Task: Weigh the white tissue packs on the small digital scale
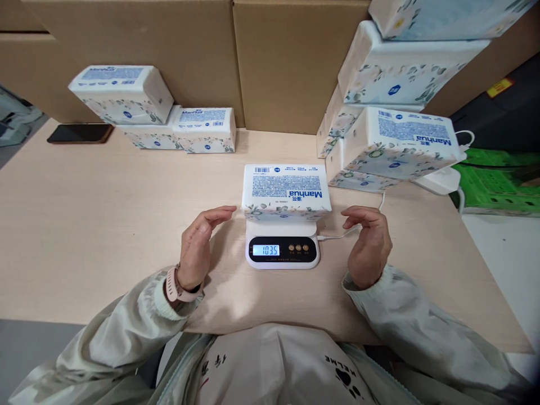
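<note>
pale desk (84,236) w/ cartons (287,62) behind: tissue pack (286,191) already set on scale (282,250), 103.5 shown. left hand (196,250) at 9 o'clock, right hand (369,247) at 3, fingers (219,212) loosely spread, nothing held.

Packing and weighing station in a stockroom or small warehouse. Large brown cardboard cartons (291,62) wall off the light wooden table (105,225) at 12 o'clock. Identical wrapped, barcoded packs of tissues lie in a small group (122,93) at 10 o'clock and in a taller stack (396,135) at 2 o'clock. At the centre, a digital scale (282,250) with a lit display carries one tissue pack (286,191). Green crates (493,180) stand beside the table at 3 o'clock.
</note>
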The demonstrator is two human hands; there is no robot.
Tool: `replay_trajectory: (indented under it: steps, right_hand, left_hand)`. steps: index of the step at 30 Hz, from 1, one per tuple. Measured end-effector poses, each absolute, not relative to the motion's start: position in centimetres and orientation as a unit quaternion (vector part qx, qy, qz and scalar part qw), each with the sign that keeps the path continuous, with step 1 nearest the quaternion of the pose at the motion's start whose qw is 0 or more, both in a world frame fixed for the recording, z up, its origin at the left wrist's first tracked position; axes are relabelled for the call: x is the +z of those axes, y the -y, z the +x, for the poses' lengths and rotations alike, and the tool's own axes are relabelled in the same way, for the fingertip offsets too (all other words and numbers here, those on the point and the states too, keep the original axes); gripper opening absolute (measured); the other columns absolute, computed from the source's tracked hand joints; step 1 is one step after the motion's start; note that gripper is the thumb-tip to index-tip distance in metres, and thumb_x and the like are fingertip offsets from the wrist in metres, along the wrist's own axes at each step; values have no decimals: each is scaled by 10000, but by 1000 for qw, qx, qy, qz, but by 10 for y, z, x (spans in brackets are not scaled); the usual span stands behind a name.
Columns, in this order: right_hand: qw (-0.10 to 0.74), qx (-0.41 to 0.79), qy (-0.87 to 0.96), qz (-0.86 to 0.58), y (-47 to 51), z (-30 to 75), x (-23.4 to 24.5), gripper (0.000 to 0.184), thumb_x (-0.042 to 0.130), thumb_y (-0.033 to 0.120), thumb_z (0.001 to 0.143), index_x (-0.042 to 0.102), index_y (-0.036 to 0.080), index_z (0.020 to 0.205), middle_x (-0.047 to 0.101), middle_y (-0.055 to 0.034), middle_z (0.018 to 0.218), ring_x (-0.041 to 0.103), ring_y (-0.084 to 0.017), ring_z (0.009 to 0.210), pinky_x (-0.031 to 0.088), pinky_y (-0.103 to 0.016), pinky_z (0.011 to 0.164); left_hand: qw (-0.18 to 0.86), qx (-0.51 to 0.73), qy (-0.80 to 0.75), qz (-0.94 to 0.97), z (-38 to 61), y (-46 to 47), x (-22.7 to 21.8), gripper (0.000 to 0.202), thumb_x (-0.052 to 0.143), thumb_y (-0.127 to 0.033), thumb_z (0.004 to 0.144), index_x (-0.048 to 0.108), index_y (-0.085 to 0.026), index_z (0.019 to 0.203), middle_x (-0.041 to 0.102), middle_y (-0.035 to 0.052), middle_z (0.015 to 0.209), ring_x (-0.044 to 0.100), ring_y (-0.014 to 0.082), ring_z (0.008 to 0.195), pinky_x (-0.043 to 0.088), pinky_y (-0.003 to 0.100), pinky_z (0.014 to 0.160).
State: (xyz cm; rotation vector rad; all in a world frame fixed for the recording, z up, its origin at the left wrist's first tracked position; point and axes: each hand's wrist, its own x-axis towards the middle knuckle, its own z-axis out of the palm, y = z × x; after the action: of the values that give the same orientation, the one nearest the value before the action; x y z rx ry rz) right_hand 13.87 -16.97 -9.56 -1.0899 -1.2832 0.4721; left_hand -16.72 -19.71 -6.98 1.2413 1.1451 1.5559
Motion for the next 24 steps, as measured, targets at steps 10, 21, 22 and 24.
replay_trajectory:
  steps: [10,21,22,24]
  right_hand:
    - [583,198,604,-507,170,142,-88,450,401,485,1105,779,242,1125,751,-68,1056,663,-243,926,512,-451,888]
    - [375,272,760,-455,146,115,-43,547,346,568,1120,486,371,1611,604,-40,1599,566,-307,1441,446,-587,1227]
    - [374,272,768,-444,137,107,-35,556,349,574,1120,472,357,1617,587,-46,1614,554,-310,1460,431,-597,1251]
    - [377,265,781,-421,112,88,-20,584,357,595,1117,453,311,1618,559,-61,1635,528,-313,1494,394,-607,1296]
  left_hand:
    - [422,544,-416,594,-177,195,-81,463,461,-446,1123,684,-302,1503,581,43,1615,435,285,1606,238,561,1411]
    - [430,519,-366,641,-163,153,-53,748,824,-461,934,538,-362,1618,455,42,1712,420,357,1614,383,616,1352]
    - [407,537,-361,645,-165,143,-50,751,839,-481,917,556,-346,1599,476,48,1698,434,360,1605,412,605,1339]
    - [335,578,-357,653,-176,115,-43,747,867,-534,882,590,-333,1546,512,44,1669,431,359,1606,427,583,1334]
